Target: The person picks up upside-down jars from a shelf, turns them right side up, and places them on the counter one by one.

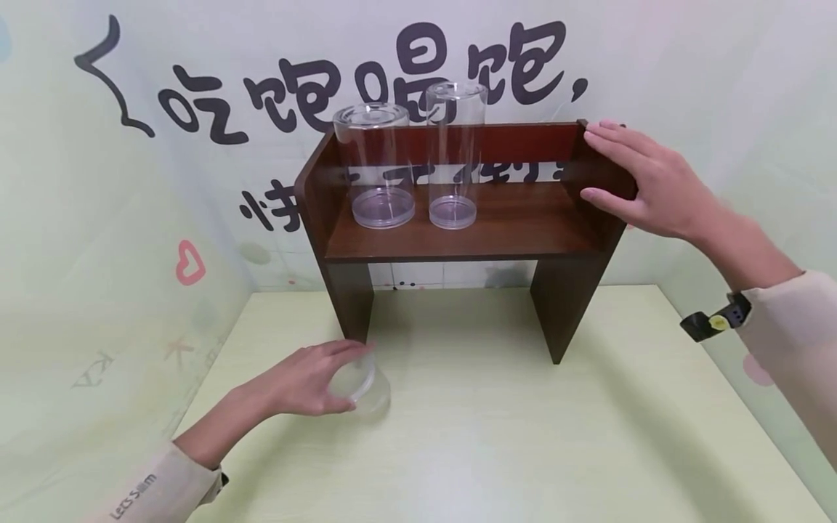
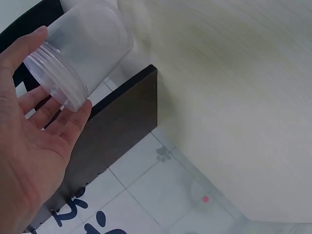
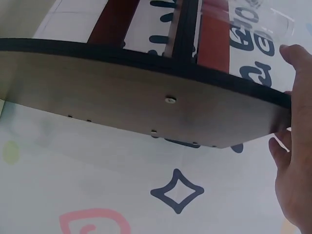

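In the head view, my left hand (image 1: pixel 320 378) is low at the left, beside the front foot of a dark brown wooden shelf (image 1: pixel 458 250). Its thumb and fingers grip a clear plastic jar (image 1: pixel 378 396) around the lid end. The left wrist view shows the jar (image 2: pixel 92 44) tilted, its ridged lid (image 2: pixel 56 78) toward the palm. At the upper right, my right hand (image 1: pixel 660 181) rests on the shelf's right side panel, fingers laid straight over the top edge, thumb apart. The right wrist view shows this panel's outer face (image 3: pixel 122 92).
On the shelf board stand a wide clear jar (image 1: pixel 382 167) and a taller, narrower one (image 1: pixel 454 152), side by side left of centre. The shelf stands on a pale table (image 1: pixel 458 436), near a wall (image 1: pixel 196 58) with black lettering.
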Demonstrator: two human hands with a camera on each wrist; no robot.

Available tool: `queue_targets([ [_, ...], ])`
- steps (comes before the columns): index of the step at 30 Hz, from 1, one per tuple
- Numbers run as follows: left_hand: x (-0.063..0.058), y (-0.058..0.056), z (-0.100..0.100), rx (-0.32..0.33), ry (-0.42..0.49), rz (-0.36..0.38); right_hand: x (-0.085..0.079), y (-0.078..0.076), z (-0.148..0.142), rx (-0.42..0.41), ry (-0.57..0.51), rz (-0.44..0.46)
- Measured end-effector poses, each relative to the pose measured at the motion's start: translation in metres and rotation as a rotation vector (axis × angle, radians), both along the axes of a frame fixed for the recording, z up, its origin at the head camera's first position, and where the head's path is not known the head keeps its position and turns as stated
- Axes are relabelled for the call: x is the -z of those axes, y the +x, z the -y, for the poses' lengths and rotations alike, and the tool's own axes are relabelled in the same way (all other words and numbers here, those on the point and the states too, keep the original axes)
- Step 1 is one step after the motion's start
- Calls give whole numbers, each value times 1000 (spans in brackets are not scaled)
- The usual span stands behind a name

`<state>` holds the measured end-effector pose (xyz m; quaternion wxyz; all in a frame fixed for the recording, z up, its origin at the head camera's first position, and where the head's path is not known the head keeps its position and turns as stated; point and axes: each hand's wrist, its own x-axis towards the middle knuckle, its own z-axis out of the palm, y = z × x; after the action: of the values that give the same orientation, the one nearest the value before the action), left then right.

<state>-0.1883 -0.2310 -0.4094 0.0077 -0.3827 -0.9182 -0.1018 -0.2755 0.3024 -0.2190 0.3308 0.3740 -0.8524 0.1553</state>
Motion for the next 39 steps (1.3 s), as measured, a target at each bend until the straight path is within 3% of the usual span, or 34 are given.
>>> queue_targets([
  [10,6,-2,15,-2,-41,73,-1,-3,-4,19,5,143],
  [22,11,-3,22,-28,-76,126,2,-5,-4,15,-25,141],
  [30,17,1,25,-30,-62,123,2,-7,0,0,-38,134],
  [39,12,4,21,-40,-74,93,6,-6,0,19,-47,141],
])
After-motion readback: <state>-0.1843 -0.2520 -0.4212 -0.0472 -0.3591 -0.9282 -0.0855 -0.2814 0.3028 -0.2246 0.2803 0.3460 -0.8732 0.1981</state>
